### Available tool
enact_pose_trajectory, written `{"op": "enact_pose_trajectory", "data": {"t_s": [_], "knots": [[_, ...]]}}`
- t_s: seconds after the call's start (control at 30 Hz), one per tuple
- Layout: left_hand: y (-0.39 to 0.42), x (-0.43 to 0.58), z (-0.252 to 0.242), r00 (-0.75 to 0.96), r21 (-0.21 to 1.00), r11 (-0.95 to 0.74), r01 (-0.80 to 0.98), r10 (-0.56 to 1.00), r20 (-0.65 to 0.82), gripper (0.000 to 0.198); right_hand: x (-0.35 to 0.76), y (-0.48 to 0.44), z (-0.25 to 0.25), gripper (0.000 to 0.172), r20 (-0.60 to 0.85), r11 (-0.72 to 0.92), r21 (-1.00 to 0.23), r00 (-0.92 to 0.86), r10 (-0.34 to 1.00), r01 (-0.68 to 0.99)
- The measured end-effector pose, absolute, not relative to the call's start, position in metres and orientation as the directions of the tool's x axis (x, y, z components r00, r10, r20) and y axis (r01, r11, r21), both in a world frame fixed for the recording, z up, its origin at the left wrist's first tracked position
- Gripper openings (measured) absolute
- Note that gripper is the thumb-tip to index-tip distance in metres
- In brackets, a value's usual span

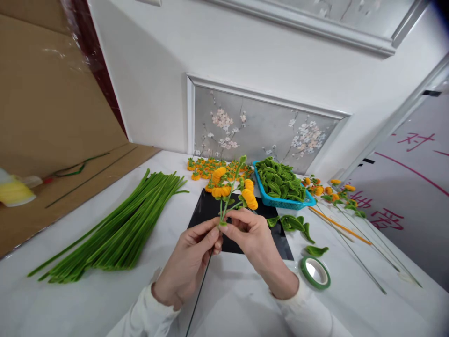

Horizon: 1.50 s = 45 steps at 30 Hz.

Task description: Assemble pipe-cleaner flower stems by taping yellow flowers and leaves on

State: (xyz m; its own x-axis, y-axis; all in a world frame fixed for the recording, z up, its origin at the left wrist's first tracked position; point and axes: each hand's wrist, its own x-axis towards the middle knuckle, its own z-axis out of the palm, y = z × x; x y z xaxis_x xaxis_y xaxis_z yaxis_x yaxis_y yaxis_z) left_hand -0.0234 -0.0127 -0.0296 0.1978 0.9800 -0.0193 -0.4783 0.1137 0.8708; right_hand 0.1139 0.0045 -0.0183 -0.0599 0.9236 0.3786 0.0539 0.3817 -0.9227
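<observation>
A fuzzy artificial flower spray [226, 201] stands upright in front of me, with orange blooms [249, 194], small green tufts and green side stems. My left hand [191, 262] pinches its stem where the branches meet, and a thin dark wire [199, 297] runs down below that hand. From the other side, my right hand [257, 241] closes thumb and forefinger on the same joint; a small green bit shows between the fingertips. Underneath lies a black mat [201, 208]. Loose green fuzzy leaves [293, 223] and a green tape roll [327, 281] lie to the right.
Left is a bundle of green pipe cleaners [119, 229], beside a cardboard sheet [63, 187]. Several orange flower heads [196, 174] line the back. A blue basket [287, 202] holds green leaves [277, 180]. Wired flower stems [335, 191] and an orange stick [345, 226] lie right.
</observation>
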Motion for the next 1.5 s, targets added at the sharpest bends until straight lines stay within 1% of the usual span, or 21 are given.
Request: {"op": "enact_pose_trajectory", "data": {"t_s": [0.1,0.2,0.37,0.5,0.57,0.67,0.83,0.93,1.07,1.13,1.3,1.37,1.5], "knots": [[-0.013,-0.022,-0.028,0.136,0.852,0.087,-0.516,0.99,-0.019,0.02,0.11,0.002,-0.017,0.017,0.316,0.316,-0.949,-0.006,0.949,-0.001],[-0.013,-0.02,-0.026,0.108,0.859,0.05,-0.51,0.994,0.006,0.018,0.108,0.0,-0.016,0.017,0.271,0.271,-0.962,-0.011,0.962,-0.012],[-0.015,-0.017,-0.026,0.092,0.876,0.008,-0.482,0.995,0.042,0.014,0.11,-0.002,-0.017,0.015,0.33,0.324,-0.932,0.013,0.944,0.161],[-0.017,-0.015,-0.026,0.104,0.857,0.068,-0.511,0.994,-0.017,0.014,0.11,-0.003,-0.018,0.013,0.428,0.388,-0.865,0.065,0.901,0.316],[-0.018,-0.015,-0.026,0.101,0.852,0.09,-0.516,0.994,-0.043,0.015,0.108,-0.004,-0.018,0.015,0.44,0.395,-0.853,0.061,0.896,0.34],[-0.018,-0.016,-0.026,0.083,0.849,0.087,-0.522,0.995,-0.051,0.016,0.105,-0.004,-0.017,0.018,0.373,0.348,-0.899,0.049,0.926,0.267],[-0.017,-0.015,-0.028,0.049,0.834,0.048,-0.549,0.998,-0.026,0.019,0.102,-0.001,-0.021,0.021,0.235,0.232,-0.971,0.062,0.97,0.049],[-0.015,-0.014,-0.031,0.02,0.84,0.036,-0.541,0.999,-0.031,0.018,0.1,0.0,-0.024,0.022,0.173,0.177,-0.981,0.052,0.984,-0.084],[-0.015,-0.013,-0.032,-0.002,0.839,0.045,-0.543,0.999,-0.054,0.02,0.097,0.0,-0.027,0.026,0.103,0.113,-0.961,0.05,0.993,-0.251],[-0.016,-0.013,-0.031,0.007,0.83,0.057,-0.554,0.998,-0.064,0.02,0.096,0.0,-0.028,0.025,0.097,0.111,-0.951,0.063,0.993,-0.287],[-0.018,-0.014,-0.029,0.016,0.815,0.085,-0.573,0.996,-0.093,0.021,0.093,0.0,-0.033,0.023,0.118,0.148,-0.955,0.129,0.985,-0.258],[-0.017,-0.015,-0.029,0.026,0.808,0.094,-0.582,0.995,-0.097,0.02,0.091,0.0,-0.035,0.023,0.106,0.142,-0.951,0.143,0.984,-0.275],[-0.015,-0.016,-0.03,0.067,0.785,0.103,-0.611,0.995,-0.078,0.02,0.09,0.0,-0.037,0.028,0.035,0.084,-0.902,0.122,0.992,-0.424]]}}
